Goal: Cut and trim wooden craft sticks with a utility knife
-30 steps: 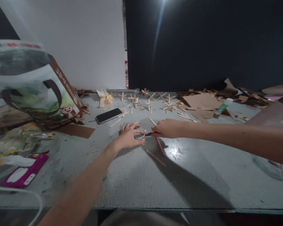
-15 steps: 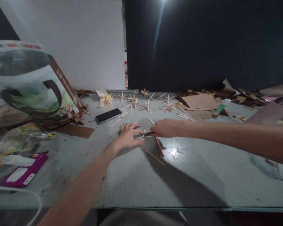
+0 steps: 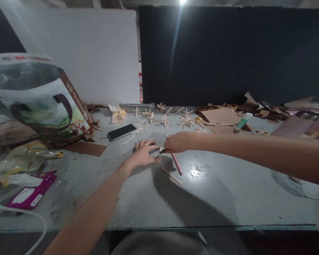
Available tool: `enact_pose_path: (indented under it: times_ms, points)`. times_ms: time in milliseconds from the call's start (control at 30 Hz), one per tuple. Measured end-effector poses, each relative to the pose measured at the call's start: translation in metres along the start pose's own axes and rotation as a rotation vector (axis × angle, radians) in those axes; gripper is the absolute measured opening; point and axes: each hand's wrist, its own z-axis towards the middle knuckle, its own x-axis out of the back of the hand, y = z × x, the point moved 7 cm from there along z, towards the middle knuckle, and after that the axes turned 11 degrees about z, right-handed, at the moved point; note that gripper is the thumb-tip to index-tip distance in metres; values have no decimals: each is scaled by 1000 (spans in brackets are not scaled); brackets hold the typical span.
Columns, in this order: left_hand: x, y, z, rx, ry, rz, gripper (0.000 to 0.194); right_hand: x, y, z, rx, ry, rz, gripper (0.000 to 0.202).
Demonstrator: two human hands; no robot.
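My right hand is closed round the dark handle of a small knife, which points left. The blade end lies over a short pale craft stick on the table. My left hand rests to the left of the stick, thumb and forefinger curved apart, with their tips at its two ends. Just below my right hand a red pencil lies aslant. Nearer the front is a loose craft stick. Part of another stick is hidden behind my right hand.
Crossed craft sticks are scattered at the back. A black phone lies left of them. Brown card and a glue stick are at the back right. On the left stand a large printed bag and a purple device.
The view has tilted up a little. My right hand and the knife have shifted slightly left, closer to my left hand. My left hand keeps its place at the stick.
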Motion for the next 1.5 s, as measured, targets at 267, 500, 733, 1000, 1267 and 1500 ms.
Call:
enact_pose_path:
  times_ms: [267, 500, 733, 1000, 1267, 1500]
  points:
    - [-1, -1, 0, -10, 24, -4, 55, -2, 1, 5, -32, -14, 29, 42]
    - [-1, -2, -1, 4, 18, 44, 57, -9, 1, -7, -86, 61, 67, 42]
    - [10, -10, -3, 72, 227, -249, 53, -21, 15, -22, -192, 357, 179, 42]
    - [17, 12, -7, 30, 286, -702, 40, -56, 16, -48, -332, 680, 459, 31]
    - [6, 29, -9, 69, 231, -862, 46, -64, 4, -45, -150, 716, 345, 28]
    - [26, 2, -12, 248, 387, -264, 17, -64, 8, -45, -234, 703, 448, 26]
